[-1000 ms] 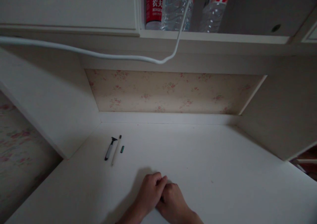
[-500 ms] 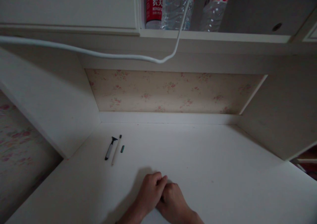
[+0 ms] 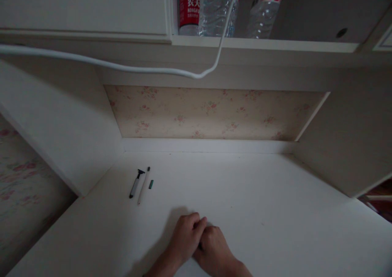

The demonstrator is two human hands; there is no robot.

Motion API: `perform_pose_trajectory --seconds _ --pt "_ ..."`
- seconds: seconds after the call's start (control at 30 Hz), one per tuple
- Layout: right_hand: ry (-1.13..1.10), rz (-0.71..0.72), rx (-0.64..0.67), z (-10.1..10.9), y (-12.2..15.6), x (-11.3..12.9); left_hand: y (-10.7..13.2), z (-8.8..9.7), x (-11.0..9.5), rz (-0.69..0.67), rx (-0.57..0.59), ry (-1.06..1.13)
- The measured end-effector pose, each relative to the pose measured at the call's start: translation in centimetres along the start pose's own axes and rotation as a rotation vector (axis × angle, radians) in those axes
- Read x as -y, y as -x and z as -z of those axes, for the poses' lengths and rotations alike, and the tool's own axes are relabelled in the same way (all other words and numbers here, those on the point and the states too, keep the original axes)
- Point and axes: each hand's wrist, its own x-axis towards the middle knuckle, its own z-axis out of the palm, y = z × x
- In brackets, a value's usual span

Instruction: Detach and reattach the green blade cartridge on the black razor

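My left hand (image 3: pixel 187 235) and my right hand (image 3: pixel 213 248) rest together on the white desktop near its front edge. Both are curled closed and press against each other, the left thumb lying over the right hand's knuckles. No object shows in either one, though the inner sides of the fingers are hidden. Beyond them to the left lie a razor (image 3: pixel 136 186) with a dark head and pale handle, a slim white toothbrush (image 3: pixel 143 187) with a dark tip, and a small dark green piece (image 3: pixel 151 184), side by side and apart from my hands.
Above the desk (image 3: pixel 275 187) runs a shelf (image 3: pixel 290 45) with several plastic bottles, one a red-labelled bottle (image 3: pixel 189 12). A white cable (image 3: pixel 137 69) hangs in front of it. Side panels (image 3: pixel 343 134) enclose the desktop, with floral wallpaper (image 3: pixel 211 114) behind.
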Motion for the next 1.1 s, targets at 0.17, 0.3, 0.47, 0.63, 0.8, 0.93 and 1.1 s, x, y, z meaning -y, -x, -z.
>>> perform_pose_trajectory --seconds 0.17,0.3,0.47,0.63,0.8,0.93,1.1 --pt "0.008 -0.008 0.022 0.07 -0.03 0.06 -0.02 0.02 -0.07 -0.001 0.002 0.011" --pt "-0.008 -0.017 0.024 0.21 -0.03 0.15 0.02 0.09 -0.15 -0.009 0.002 0.009" --pt "-0.009 -0.016 0.032 0.24 -0.06 0.1 0.04 0.15 -0.23 0.003 0.005 -0.002" --pt "0.002 -0.016 0.031 0.25 -0.05 0.14 0.04 0.15 -0.2 0.018 0.006 -0.009" --pt "0.005 -0.015 0.037 0.23 0.02 0.19 0.16 0.02 0.0 0.006 0.009 -0.008" --pt "-0.003 -0.018 0.029 0.36 -0.01 0.24 0.16 -0.04 0.08 0.009 0.004 0.007" --pt "0.005 -0.03 0.051 0.61 -0.05 0.35 0.01 -0.01 0.04 -0.002 0.002 0.008"
